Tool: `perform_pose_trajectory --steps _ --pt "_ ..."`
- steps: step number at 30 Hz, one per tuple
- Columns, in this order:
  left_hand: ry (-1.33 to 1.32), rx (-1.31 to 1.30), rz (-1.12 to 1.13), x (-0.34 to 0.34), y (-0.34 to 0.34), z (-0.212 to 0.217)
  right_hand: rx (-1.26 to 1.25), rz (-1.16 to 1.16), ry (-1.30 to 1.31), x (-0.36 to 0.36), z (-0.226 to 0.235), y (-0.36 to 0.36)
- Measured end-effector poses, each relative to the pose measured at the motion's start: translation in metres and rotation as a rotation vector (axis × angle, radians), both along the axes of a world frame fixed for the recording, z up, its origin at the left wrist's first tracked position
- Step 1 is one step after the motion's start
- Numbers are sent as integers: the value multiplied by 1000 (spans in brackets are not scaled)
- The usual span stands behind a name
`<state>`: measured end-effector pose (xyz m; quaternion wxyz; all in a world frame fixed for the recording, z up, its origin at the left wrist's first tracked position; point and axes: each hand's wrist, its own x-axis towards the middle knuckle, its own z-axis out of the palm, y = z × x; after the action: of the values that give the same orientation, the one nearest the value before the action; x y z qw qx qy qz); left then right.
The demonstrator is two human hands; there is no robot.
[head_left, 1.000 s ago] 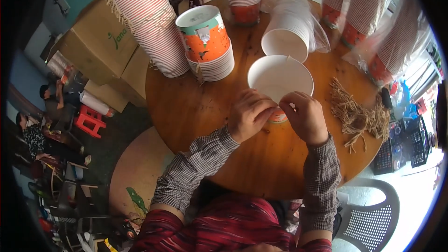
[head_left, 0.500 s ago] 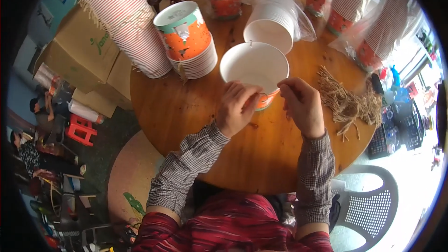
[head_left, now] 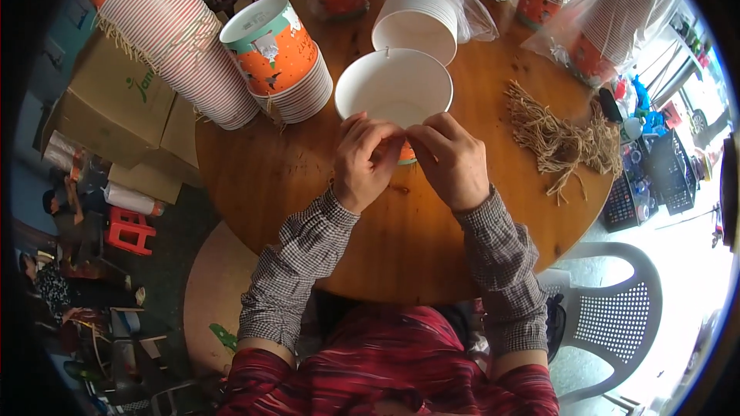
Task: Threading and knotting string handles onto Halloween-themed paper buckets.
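A paper bucket [head_left: 393, 88], white inside with an orange outer wall, stands upright on the round wooden table in front of me. My left hand [head_left: 368, 156] is closed in a pinch at its near side, fingertips by the rim. Meeting it there, my right hand [head_left: 451, 158] pinches too, and the fingertips of both nearly touch. Whatever lies between them is too small and hidden to make out. At the bucket's far rim a small thin bit sticks up. To the right lies a loose bundle of brown twine cords [head_left: 559, 135].
Nested buckets [head_left: 281, 69] and a tall leaning stack [head_left: 173, 38] with cords hanging off it are at the left. Behind the bucket, white buckets [head_left: 416, 23] lie in clear plastic. More bagged stacks [head_left: 609, 23] line the far right. A grey chair [head_left: 609, 316] stands lower right.
My right hand has come in to the left, so the fingertips of both hands now meet at the bucket's near rim. The whole view has shifted slightly.
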<state>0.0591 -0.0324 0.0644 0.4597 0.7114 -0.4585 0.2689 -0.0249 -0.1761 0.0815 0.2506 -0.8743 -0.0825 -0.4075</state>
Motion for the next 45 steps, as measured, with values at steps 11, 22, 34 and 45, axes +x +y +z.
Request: perform_pose_trajectory --steps 11,22,34,45 --pt "-39 50 -13 4 2 -1 336 40 192 -9 8 6" --pt "-89 -31 -35 5 -7 -7 359 72 140 -6 5 -2" --pt "-165 -34 -80 10 -9 -7 282 75 119 -3 1 -10" --pt "-313 49 -184 15 -9 -7 258 -7 61 0 0 -2"
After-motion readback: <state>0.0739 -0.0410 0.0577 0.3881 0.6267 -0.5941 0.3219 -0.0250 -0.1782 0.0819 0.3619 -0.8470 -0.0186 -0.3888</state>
